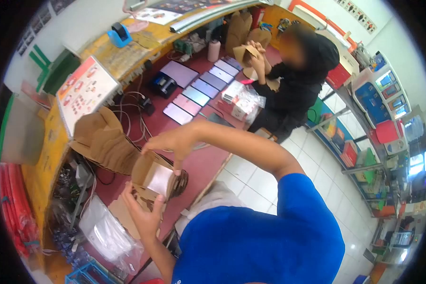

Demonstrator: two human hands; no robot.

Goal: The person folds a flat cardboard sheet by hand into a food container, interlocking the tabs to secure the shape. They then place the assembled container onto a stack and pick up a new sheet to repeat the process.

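Note:
A small brown cardboard box point(151, 178) is open between my two hands, with a pale surface showing inside. My left hand point(144, 214) grips its near lower side, thumb up against the edge. From above, my right hand point(173, 143) curls over the far side with its fingers and thumb on the rims. Beside the box lies a stack of folded brown cardboard pieces point(104, 146). Another dark-edged cardboard stack point(180, 183) sits just right of the box. Below my left hand are a flat cardboard sheet point(124, 217) and clear plastic bags point(106, 232).
On the red table point(208, 163), several phone-like flat panels point(194, 95) lie in a row beyond my right hand, near white cables point(128, 109). A co-worker in black point(296, 90) folds a cardboard piece point(245, 54). A tape dispenser point(119, 36) stands on the yellow shelf.

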